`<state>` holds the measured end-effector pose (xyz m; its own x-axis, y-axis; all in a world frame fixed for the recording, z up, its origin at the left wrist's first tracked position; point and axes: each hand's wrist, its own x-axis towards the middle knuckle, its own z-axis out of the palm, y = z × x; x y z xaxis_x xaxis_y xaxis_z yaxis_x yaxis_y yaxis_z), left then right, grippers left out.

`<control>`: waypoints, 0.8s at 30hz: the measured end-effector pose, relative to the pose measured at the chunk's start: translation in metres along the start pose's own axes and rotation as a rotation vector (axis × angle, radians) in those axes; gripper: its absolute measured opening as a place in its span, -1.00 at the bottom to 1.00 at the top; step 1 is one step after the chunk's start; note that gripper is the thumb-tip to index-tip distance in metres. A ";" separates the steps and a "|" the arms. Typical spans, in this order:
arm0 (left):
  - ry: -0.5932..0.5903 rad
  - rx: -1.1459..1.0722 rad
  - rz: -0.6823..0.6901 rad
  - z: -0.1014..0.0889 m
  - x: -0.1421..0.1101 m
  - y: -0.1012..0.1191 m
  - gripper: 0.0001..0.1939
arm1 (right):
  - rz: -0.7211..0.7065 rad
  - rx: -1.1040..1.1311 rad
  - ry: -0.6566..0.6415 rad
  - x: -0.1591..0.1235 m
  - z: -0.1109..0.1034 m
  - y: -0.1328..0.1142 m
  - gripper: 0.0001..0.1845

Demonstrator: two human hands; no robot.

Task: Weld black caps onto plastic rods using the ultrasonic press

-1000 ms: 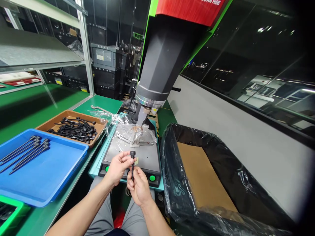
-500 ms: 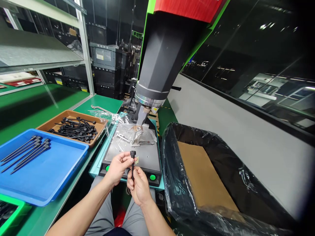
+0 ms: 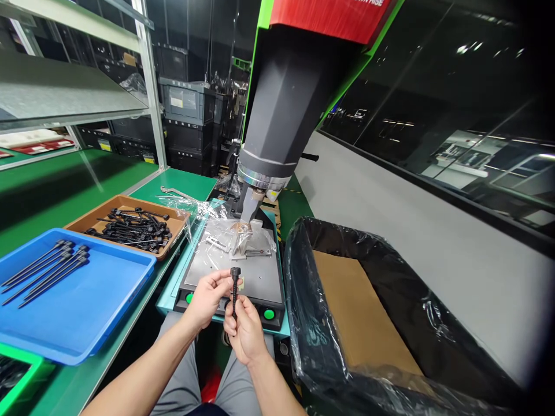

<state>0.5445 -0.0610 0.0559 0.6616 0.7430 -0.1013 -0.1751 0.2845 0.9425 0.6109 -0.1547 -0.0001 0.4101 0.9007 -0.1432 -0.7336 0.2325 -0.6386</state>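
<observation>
A slim black rod-like part with a wider knob-like head [image 3: 235, 272] stands upright between my hands, in front of the machine's plate. My left hand [image 3: 208, 296] pinches it just below the head. Lower down, the fingers of my right hand [image 3: 245, 329] are closed around its thinner shaft, hiding the bottom end. Beyond my hands a metal fixture [image 3: 240, 240] sits on the grey machine plate [image 3: 203, 263], partly under clear plastic film. The tip of the machine's horn [image 3: 250, 207] hangs right above the fixture.
To the left, a blue tray [image 3: 104, 312] bears several long black rods in a row. Behind it a brown tray [image 3: 125, 202] holds a heap of black parts. A bin lined with black plastic [image 3: 310, 323] stands at right, cardboard inside. Green buttons [image 3: 269, 314] sit on the machine's front.
Both hands keep their grip on the black part and have hardly moved. The view has shifted very slightly.
</observation>
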 end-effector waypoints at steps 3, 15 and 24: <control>-0.004 -0.003 -0.003 0.000 0.000 0.000 -0.53 | -0.002 0.013 -0.002 0.000 0.000 -0.001 -0.72; -0.073 0.006 -0.039 0.000 -0.001 -0.008 -0.64 | 0.080 0.138 0.001 -0.001 0.001 -0.002 -0.70; -0.021 0.028 -0.040 -0.002 -0.001 -0.014 -0.65 | 0.095 0.101 0.010 -0.001 -0.003 0.004 -0.70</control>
<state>0.5454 -0.0646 0.0424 0.6826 0.7187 -0.1326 -0.1279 0.2961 0.9465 0.6093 -0.1563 -0.0046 0.3416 0.9168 -0.2071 -0.8198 0.1829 -0.5427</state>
